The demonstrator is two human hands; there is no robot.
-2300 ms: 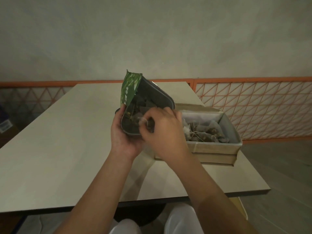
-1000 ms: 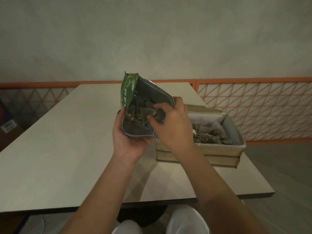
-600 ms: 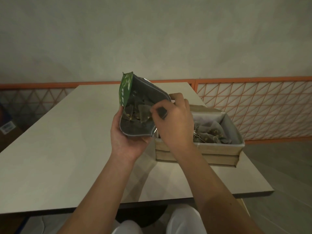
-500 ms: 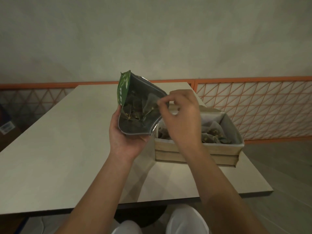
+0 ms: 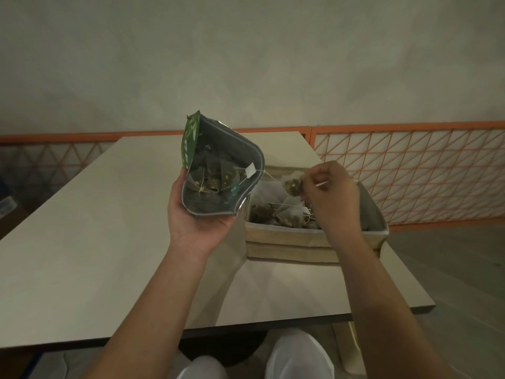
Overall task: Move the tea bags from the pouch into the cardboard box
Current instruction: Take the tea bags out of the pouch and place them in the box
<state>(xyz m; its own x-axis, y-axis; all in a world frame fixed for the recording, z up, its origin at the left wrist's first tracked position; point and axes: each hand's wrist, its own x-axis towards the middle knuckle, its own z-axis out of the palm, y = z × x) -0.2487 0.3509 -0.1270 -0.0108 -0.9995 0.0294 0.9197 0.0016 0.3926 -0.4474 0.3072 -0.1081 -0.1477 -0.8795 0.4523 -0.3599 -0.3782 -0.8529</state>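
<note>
My left hand (image 5: pixel 195 222) grips the bottom of an open green pouch (image 5: pixel 216 170), tilted toward me, with several tea bags inside. My right hand (image 5: pixel 332 199) pinches one tea bag (image 5: pixel 293 185) above the cardboard box (image 5: pixel 289 242). That bag's string runs back to a white tag (image 5: pixel 250 170) still at the pouch's rim. The box stands on the table to the right of the pouch and holds several tea bags (image 5: pixel 284 214); my right hand hides its right part.
A pale table (image 5: pixel 82 255) carries the box near its right front corner. An orange lattice railing (image 5: pixel 410 165) runs behind and to the right of the table. My knees (image 5: pixel 297 356) show below the front edge.
My right hand has pulled a tea bag out of the pouch and carried it right, over the box. The string now stretches from the pouch. The left hand kept holding the pouch.
</note>
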